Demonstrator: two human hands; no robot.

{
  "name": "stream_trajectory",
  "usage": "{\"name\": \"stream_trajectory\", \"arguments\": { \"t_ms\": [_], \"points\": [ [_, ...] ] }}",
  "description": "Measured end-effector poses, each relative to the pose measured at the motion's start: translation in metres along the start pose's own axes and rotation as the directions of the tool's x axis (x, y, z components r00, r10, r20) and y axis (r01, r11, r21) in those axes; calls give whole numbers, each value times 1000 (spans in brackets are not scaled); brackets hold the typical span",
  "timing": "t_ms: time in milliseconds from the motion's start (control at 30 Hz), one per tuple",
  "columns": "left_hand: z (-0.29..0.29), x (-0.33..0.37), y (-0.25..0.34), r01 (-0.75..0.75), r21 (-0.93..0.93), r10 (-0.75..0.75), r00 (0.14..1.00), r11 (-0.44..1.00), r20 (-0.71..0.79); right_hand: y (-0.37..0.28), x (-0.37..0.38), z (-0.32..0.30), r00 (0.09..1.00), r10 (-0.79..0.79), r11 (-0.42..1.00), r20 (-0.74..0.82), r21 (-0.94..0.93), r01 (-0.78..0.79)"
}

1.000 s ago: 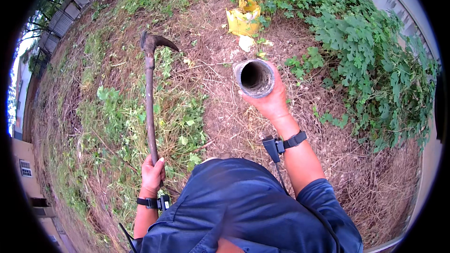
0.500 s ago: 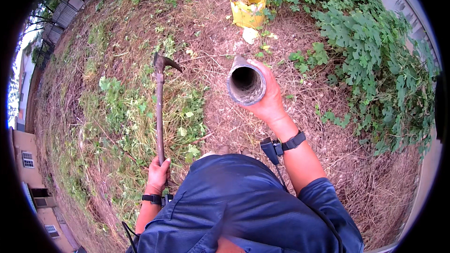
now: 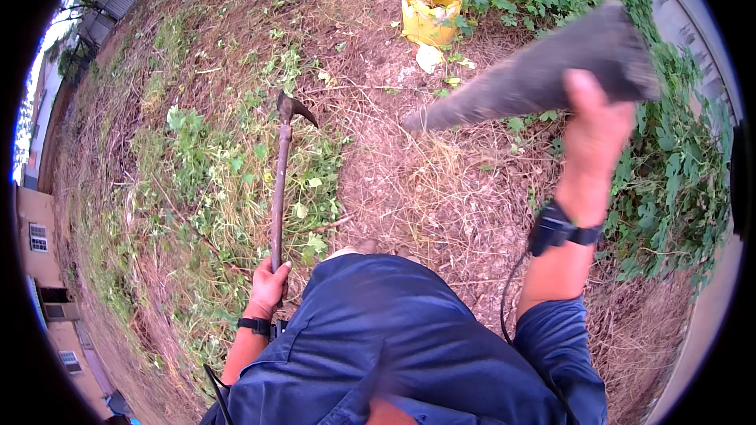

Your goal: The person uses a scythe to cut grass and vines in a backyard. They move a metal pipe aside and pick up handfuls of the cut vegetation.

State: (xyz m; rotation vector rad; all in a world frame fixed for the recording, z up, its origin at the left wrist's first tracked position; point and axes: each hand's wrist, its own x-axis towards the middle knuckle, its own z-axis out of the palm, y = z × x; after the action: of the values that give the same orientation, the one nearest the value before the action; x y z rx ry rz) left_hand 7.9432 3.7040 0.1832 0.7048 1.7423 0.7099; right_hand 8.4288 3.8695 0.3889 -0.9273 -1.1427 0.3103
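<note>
My left hand (image 3: 268,286) is closed round the lower wooden handle of a hoe (image 3: 279,189). Its dark, curved metal head points up and away from me, above cut weeds. On the right, my right hand (image 3: 596,130) is wrapped round the near end of a long grey pipe (image 3: 535,71), thumb on top. The pipe lies aslant in the air, its wide end at the upper right and its far end toward the middle, over dry straw. Motion blurs the pipe and hand a little, and the fingers beneath the pipe are hidden.
A torn yellow sack (image 3: 431,22) stands on the ground ahead. Leafy green vines (image 3: 677,142) cover the right side beside a grey wall (image 3: 693,12). Pulled weeds (image 3: 197,165) and dry stalks spread over the left. Buildings (image 3: 39,236) stand at the far left.
My right hand has swung to the right with the pipe, which turned from its open end facing me to lying sideways. The hoe in my left hand has shifted slightly right.
</note>
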Motion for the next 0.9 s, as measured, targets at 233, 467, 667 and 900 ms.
{"name": "stream_trajectory", "arguments": {
  "t_ms": [233,467,667,900],
  "points": [
    [12,12,4,37,42,-40,998,998,54,-44,13,-87,976,62,982,-209,189,-22],
    [19,28,2,28,97,-38,994,995,99,-33,22,-112,967,-5,1000,-256,-10,3],
    [17,22,-7,8,123,-21,995,992,102,33,-6,-93,964,77,978,-256,-170,-124],
    [10,7,-19,30,163,-44,995,986,86,99,-31,-99,945,268,952,-187,-102,-290]
  ]
}}
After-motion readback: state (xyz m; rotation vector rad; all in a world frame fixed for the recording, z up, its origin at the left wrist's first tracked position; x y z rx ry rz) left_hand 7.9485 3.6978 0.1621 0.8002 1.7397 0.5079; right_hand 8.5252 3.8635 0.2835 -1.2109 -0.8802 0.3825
